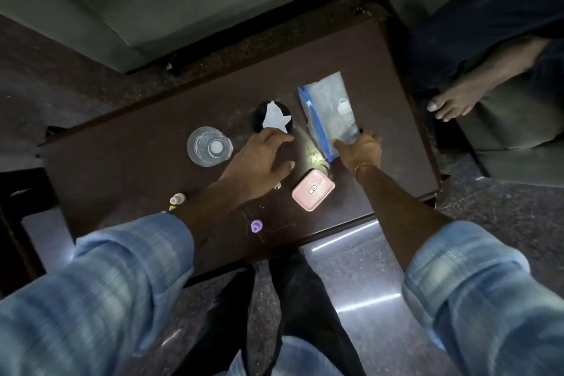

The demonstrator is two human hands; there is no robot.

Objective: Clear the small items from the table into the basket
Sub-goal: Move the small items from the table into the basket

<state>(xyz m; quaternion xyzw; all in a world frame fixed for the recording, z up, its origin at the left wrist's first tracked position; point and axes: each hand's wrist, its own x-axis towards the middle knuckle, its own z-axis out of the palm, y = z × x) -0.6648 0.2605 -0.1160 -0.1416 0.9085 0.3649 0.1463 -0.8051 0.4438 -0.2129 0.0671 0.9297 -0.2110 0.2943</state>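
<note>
Head view: two blue plaid sleeves (100,278) at the bottom of the frame, both hands out over the dark bench (146,162).

Left hand (259,162), centre of frame: grip loose and wide, fingers extended, fingertips touching the near edge of a white crumpled paper (276,120) lying on a dark round object (259,113). Right hand (363,151), right of centre: grip closed on the near corner of a clear zip pouch with blue edge (328,110), thumb on top; pouch flat on the bench. Clear glass (209,146) left of centre, upright. Pink lidded box (312,189) between the forearms. Purple cap (257,226) near the bench's lower edge; small bottle (177,199) just beside the left wrist. Basket not seen. Bare foot (451,101) at right edge.
</note>
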